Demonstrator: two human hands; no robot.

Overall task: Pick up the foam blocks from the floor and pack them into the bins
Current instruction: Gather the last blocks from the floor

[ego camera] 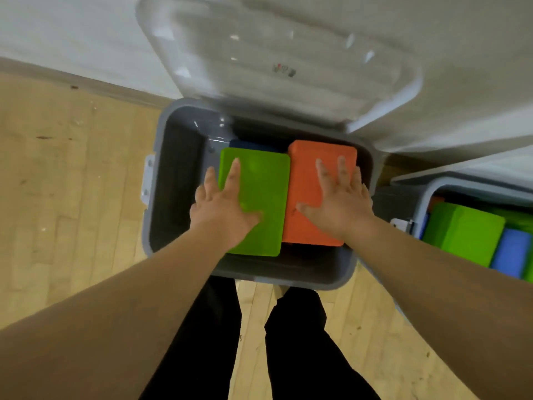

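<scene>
I am standing in black trousers (302, 342) on the wooden floor (72, 183), just before the grey bin (282, 272). Inside it, my left hand (222, 209) is lying open and flat on the green block (259, 192), and my right hand (337, 206), fingers spread, is lying flat on the orange block (311, 168) just beside it. A dark blue block (253, 147) is showing behind the green one. Farther, the clear lid (274, 53) is standing against the wall (72, 24); on my right a second bin (421, 209) is holding green and blue blocks (473, 235)
</scene>
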